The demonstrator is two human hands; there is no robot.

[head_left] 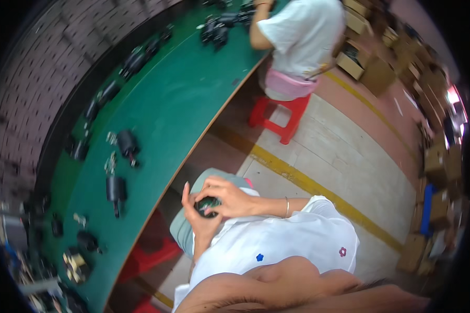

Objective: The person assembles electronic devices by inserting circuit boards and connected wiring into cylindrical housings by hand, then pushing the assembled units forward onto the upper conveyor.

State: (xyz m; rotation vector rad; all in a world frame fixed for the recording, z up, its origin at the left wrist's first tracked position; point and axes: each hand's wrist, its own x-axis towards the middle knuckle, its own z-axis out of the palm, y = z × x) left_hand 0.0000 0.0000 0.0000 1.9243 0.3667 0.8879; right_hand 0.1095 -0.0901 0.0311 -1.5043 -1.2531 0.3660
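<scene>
Above my lap, away from the table, my left hand [199, 216] and my right hand [231, 197] meet around a small dark object [208, 202]. Fingers of both hands curl about it and cover most of it, so its kind is hard to make out. It looks blackish with a green tint. One finger of the left hand sticks up, apart from the object. On the table beside me lie black cylindrical motors [116, 189] with short shafts and pale wire ends. Another such motor [126, 142] lies a little farther off.
The long green table [167, 120] runs along my left. More black parts line its far side. A co-worker in a white shirt [308, 31] sits on a red stool [282, 117] farther along. Cardboard boxes [438, 156] are stacked at right. Beneath the table edge shows another red stool [151, 258].
</scene>
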